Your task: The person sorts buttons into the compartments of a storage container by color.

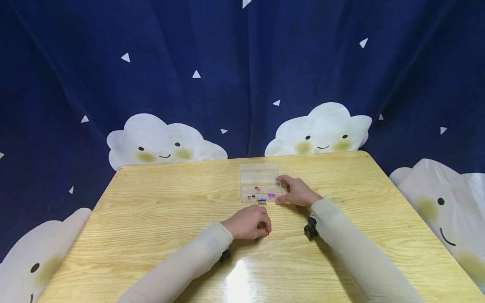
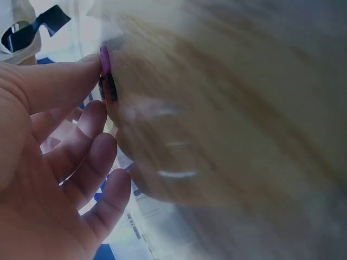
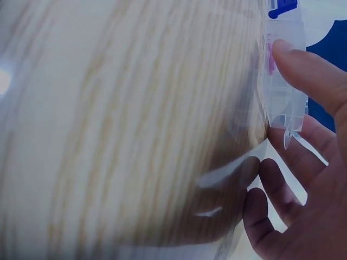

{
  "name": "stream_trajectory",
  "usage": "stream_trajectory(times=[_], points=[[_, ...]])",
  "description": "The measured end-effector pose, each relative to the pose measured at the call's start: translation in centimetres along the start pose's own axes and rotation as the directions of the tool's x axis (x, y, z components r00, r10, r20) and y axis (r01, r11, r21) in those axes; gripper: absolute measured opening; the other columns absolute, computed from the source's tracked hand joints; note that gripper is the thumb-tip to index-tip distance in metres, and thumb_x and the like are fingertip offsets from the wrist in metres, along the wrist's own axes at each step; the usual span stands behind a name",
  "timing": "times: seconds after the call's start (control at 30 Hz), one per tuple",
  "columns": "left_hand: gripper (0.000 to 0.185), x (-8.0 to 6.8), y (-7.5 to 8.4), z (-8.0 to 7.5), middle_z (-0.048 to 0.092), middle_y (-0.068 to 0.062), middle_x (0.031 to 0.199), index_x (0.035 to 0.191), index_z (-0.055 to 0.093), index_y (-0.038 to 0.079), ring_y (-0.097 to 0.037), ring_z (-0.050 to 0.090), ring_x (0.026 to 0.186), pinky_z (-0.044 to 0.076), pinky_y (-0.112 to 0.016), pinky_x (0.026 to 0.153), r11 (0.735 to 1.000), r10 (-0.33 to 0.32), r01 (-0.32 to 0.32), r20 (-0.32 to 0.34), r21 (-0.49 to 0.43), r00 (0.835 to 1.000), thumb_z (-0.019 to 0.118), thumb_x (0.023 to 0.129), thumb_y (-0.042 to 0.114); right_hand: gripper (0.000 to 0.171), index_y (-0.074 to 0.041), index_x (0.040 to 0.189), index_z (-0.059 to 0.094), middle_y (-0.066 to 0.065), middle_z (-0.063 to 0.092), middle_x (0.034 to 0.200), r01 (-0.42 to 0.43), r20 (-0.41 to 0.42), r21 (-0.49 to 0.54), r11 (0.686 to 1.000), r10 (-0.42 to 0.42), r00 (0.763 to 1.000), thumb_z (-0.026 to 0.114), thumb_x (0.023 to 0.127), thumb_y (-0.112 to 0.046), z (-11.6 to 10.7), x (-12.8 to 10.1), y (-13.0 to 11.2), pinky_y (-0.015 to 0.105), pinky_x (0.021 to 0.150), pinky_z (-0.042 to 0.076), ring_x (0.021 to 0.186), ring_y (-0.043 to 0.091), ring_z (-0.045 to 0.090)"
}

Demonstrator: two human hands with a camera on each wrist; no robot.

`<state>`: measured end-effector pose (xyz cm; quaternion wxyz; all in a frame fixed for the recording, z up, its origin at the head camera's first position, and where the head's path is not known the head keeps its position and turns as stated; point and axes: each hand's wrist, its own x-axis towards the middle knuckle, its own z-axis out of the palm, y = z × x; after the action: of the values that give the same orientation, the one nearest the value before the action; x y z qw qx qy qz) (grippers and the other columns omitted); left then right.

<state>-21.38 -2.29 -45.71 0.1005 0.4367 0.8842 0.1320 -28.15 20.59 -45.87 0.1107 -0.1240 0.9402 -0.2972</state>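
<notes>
A small clear plastic box (image 1: pixel 242 194) stands towards the table's far side, its lid (image 1: pixel 259 173) raised at the back. My right hand (image 1: pixel 298 192) grips the box's right end, thumb at the front and fingers behind. Inside are small red (image 1: pixel 257 188), dark (image 1: pixel 253 196) and purple (image 1: pixel 271 195) pieces. A blue latch (image 1: pixel 262 200) shows at its front. Nearer, my left hand (image 1: pixel 248 222) is down at the tabletop, thumb and index fingertip pinching a small red-and-black piece (image 2: pixel 109 88). Beside that lies a purple piece (image 2: pixel 105 58), right at the thumb tip.
The wooden table (image 1: pixel 170 198) reaches back to a dark blue curtain (image 1: pixel 242 75) with white clouds and triangles. Black wrist mounts (image 1: pixel 311 228) sit under both pale sleeves. Light glares off the tabletop near the left forearm.
</notes>
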Motion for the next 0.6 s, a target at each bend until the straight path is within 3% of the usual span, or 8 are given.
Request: stream_trajectory(times=[0.6], points=[[0.011,0.21,-0.06,-0.13,0.06,0.015,0.089,0.079,0.069,0.028,-0.003,0.051,0.087,0.045,-0.019,0.085,1.0,-0.021,0.021,0.022,-0.005,1.0,0.074,0.089,0.026,0.077,-0.01,0.143,0.046,0.021,0.056,0.141,0.008,-0.005,-0.001,1.0,-0.008,1.0,0.083,0.079,-0.03,0.06,-0.03,-0.07,0.053,0.108,0.043,0.126,0.037,0.054]])
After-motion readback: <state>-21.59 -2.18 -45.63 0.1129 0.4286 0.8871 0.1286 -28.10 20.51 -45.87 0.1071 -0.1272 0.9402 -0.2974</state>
